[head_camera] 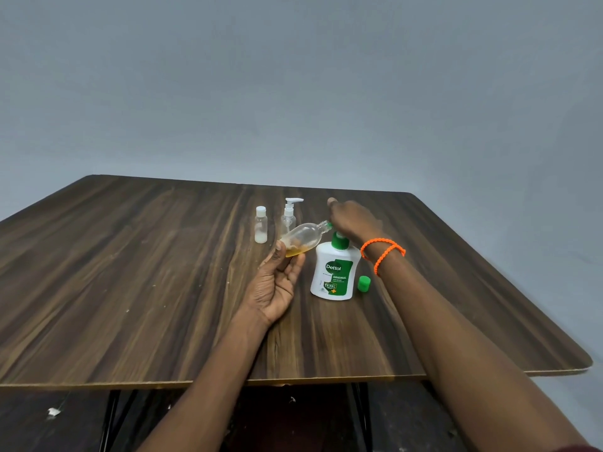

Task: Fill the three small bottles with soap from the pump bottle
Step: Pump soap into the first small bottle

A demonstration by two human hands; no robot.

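A white and green Dettol pump bottle (334,275) stands upright on the wooden table (130,272). My right hand (354,220) presses down on its green pump head, palm down. My left hand (277,282) holds a clear small bottle (305,238) tilted on its side, its open mouth at the pump's nozzle; amber soap lies in its lower end. Its green cap (363,284) lies on the table to the right of the pump bottle. Behind stand a small clear bottle with a white cap (260,225) and a small clear bottle with a white pump top (289,215).
The table's near edge runs across the lower part of the view, with dark floor and black table legs (109,419) below it. A plain grey wall rises behind the far edge. Orange bands (383,252) circle my right wrist.
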